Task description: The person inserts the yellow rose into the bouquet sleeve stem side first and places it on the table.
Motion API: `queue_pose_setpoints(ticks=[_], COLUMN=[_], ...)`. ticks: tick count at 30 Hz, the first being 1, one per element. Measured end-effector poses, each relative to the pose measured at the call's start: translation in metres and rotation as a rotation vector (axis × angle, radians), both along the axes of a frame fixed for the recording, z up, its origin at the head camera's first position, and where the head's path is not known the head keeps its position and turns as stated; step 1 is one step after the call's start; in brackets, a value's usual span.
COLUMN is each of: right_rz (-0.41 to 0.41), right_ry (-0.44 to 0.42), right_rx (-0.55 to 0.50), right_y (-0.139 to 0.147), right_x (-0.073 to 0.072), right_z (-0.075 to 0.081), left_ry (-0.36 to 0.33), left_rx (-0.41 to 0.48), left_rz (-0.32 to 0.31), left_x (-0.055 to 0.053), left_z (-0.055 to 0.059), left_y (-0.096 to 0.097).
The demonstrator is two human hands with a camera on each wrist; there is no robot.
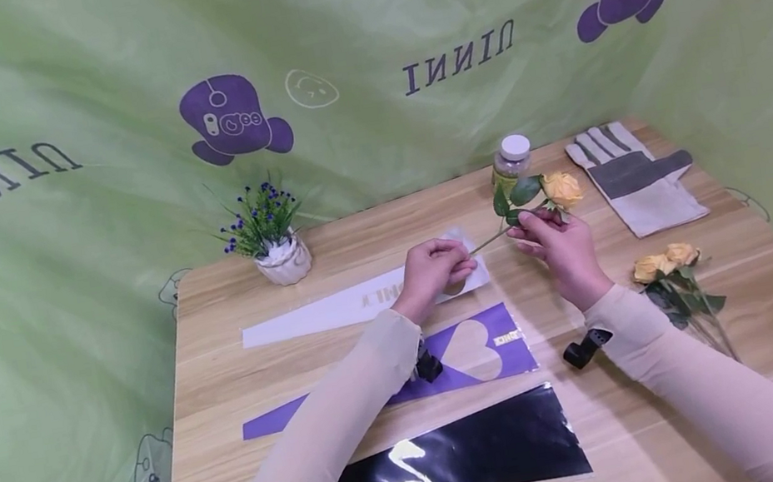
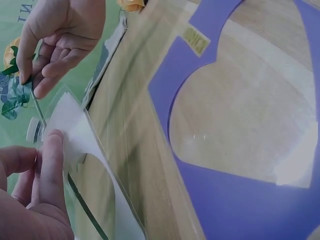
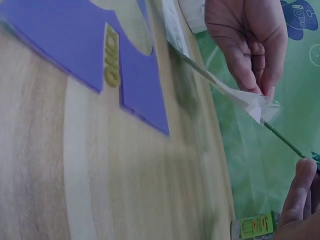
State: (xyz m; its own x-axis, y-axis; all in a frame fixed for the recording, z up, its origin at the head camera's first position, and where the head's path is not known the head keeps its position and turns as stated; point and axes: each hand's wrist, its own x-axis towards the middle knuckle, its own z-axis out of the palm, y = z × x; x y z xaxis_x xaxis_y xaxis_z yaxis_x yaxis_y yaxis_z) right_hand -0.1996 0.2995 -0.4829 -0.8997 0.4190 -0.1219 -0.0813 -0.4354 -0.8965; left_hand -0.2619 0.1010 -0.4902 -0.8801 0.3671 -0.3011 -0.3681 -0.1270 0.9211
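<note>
Head view: yellow rose (image 1: 562,189) (green-leaved)

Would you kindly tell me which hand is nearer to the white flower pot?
Left. In the head view, the left hand is right of the white flower pot and lower; the right hand, holding the rose, is farther right.

Potted flowers (image 1: 273,240), white-lidded jar (image 1: 512,157), possibly work gloves (image 1: 634,183)

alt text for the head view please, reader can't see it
A person's right hand holds a yellow rose by its stem as the left hand pinches a white sleeve at its wide end. On the wooden table, a purple sleeve and black sleeve lie nearer; other roses and a glove lie right, a jar and potted plant behind.
</note>
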Motion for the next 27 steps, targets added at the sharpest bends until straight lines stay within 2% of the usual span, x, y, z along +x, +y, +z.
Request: queue_pose_setpoints(ticks=[4, 6, 8, 13, 15, 16, 17, 19, 24, 27], right_rz=[0.057, 0.079, 0.092, 0.119, 0.139, 0.148, 0.158, 0.175, 0.195, 0.2], right_ry=[-0.018, -0.024, -0.025, -0.012, -0.005, -0.002, -0.001, -0.004, -0.059, -0.102], right_rx=[0.055, 0.08, 0.092, 0.103, 0.108, 0.111, 0.112, 0.109, 0.137, 0.164], right_y=[-0.002, -0.003, -0.003, -0.001, 0.0, 0.001, 0.001, 0.0, -0.007, -0.015], right_x=[0.002, 0.003, 0.004, 0.005, 0.006, 0.006, 0.006, 0.007, 0.006, 0.004], right_z=[-0.003, -0.004, -0.006, -0.007, -0.007, -0.007, -0.008, -0.008, -0.011, -0.014], left_ry=[0.06, 0.146, 0.272, 0.671, 0.78, 0.814, 0.833, 0.813, 0.645, 0.566], left_rx=[-0.024, -0.086, -0.184, -0.515, -0.611, -0.64, -0.656, -0.646, -0.52, -0.444], left_rz=[-0.005, -0.031, -0.07, -0.173, -0.202, -0.213, -0.221, -0.232, -0.208, -0.186], left_x=[-0.001, -0.002, -0.002, -0.005, -0.006, -0.007, -0.007, -0.008, -0.008, -0.006], left_z=[0.0, 0.0, 0.002, 0.007, 0.009, 0.01, 0.011, 0.011, 0.011, 0.013], left_y=[-0.001, -0.002, -0.003, -0.009, -0.01, -0.011, -0.012, -0.012, -0.012, -0.011])
